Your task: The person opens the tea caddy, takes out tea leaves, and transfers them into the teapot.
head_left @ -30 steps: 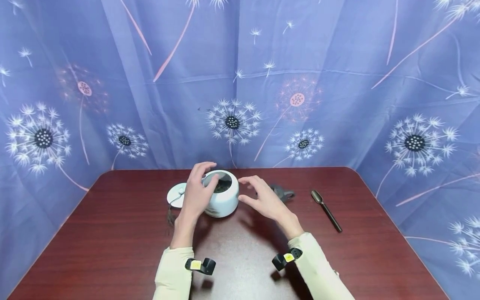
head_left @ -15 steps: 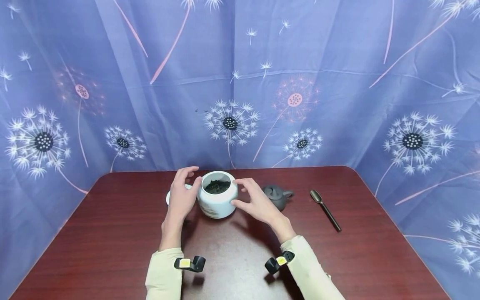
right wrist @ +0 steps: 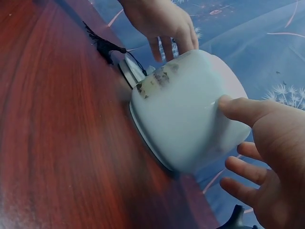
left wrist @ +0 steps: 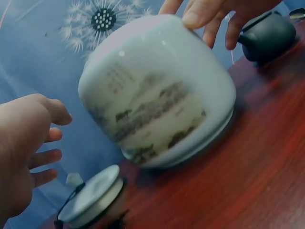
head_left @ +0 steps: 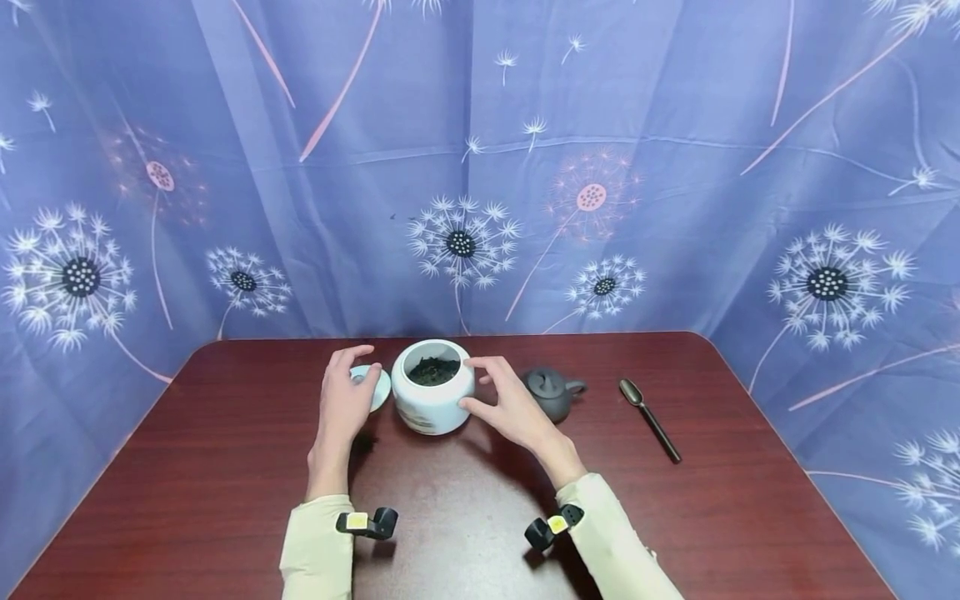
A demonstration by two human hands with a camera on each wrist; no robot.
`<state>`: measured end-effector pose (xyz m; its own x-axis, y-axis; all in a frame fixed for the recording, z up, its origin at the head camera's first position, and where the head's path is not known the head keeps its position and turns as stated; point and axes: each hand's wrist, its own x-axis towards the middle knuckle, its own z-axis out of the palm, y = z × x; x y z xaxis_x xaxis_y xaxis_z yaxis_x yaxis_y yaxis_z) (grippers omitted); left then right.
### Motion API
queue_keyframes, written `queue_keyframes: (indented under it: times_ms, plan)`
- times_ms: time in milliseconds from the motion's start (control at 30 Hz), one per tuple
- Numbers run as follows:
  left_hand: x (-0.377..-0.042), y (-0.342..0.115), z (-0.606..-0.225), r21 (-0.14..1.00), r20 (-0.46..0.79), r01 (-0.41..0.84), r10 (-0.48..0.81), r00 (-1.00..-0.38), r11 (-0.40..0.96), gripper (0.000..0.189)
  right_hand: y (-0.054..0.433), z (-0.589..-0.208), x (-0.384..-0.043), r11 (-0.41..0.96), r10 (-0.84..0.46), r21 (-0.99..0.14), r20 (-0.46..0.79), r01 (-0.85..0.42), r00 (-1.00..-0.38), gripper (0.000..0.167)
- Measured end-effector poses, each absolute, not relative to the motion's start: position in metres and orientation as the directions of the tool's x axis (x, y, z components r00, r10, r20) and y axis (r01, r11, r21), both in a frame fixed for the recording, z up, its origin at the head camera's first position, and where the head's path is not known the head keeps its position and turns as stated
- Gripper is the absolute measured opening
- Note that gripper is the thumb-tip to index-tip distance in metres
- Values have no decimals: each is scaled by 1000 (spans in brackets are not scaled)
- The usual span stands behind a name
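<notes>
A white round jar with a painted landscape stands upright, its mouth uncovered, dark leaf-like pieces inside. To its left lies a white lid, partly hidden by my left hand. That hand hovers above the lid with fingers loosely bent, apart from the jar; the left wrist view shows nothing in it. My right hand is at the jar's right side. Its thumb touches the jar wall in the right wrist view, while the other fingers spread loosely near the rim.
Right of the jar sits a dark grey teapot, partly behind my right hand. Farther right lies a dark long-handled scoop. A dark tassel hangs from the lid's cord. A blue dandelion curtain rises behind the wooden table.
My left hand has moved left from the jar's mouth to over the lid. My right hand has come in from slightly apart to the jar's side. The teapot shows more.
</notes>
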<state>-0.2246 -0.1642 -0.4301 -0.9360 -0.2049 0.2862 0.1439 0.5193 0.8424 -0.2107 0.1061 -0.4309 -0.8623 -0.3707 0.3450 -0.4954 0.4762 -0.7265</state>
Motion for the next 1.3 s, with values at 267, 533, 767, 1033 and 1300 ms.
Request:
queue_keyframes:
  times_ms: [267,533,767,1033,1300]
  plan:
    - [-228,-172,-445,780,267,89,-200,-943,619,38,107,-431,-211,488,-364,-731,327,-478,-872,56]
    - [-229,-177,-454,754,218,55,-171,-961,654,42,106,-432,-212,481,-359,-742,319,-467,-877,55]
    - [-229,-177,-455,745,160,7,-167,-973,667,50,107,-431,-213,481,-349,-747,317,-459,-882,54]
    - [-227,-179,-458,725,82,-35,-136,-987,688,61,106,-432,-212,488,-337,-754,302,-440,-892,54]
    - [-225,-180,-463,717,36,-69,-135,-990,694,79,105,-435,-212,478,-335,-766,292,-429,-896,53]
